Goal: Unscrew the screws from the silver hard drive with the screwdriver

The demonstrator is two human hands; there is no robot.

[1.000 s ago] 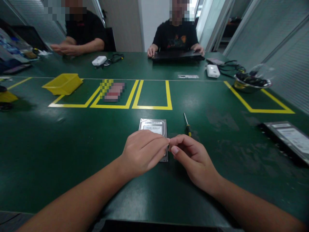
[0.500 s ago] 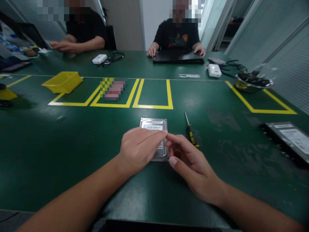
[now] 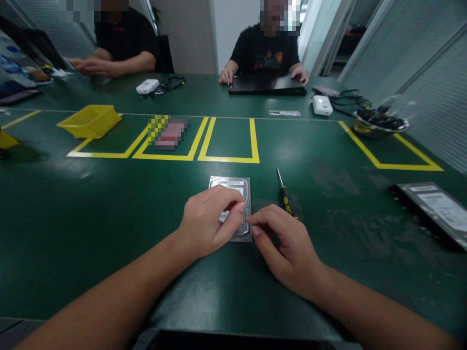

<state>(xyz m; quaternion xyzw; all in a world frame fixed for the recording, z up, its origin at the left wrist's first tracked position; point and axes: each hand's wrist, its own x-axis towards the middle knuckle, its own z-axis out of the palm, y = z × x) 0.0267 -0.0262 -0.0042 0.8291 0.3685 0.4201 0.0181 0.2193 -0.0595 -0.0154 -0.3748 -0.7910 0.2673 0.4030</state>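
Item, a silver, rectangular metal hard drive (image 3: 247, 193): we recorded it flat on the dark-green, glossy worktop (image 3: 91, 218), partly covered by a hand. We took it as the landmark.

Item, the left hand (image 3: 211, 218): arched over the drive, thumb and forefinger tips nearly meeting. Item, the right hand (image 3: 284, 243): at the drive's right edge, fingers loosely curled. We could not tell whether either hand grasped anything small.

Step in hand: we judged it close fingertip work over the drive's right side. The next move, in our view, called for a light, exact touch and a steady drive.

Condition of the drive: bright metal casing, a raised rounded contour inside the rim, white printed labels largely hidden by the left hand. We noted small round marks at the visible corners.

Also listed: a black-and-yellow-handled screwdriver with a thin steel shaft (image 3: 283, 195), just right of the drive, tip pointing away; a larger, black-edged silver drive with a white label (image 3: 434, 209), well to its right; a yellow plastic bin (image 3: 89, 122), beyond it and leftward.
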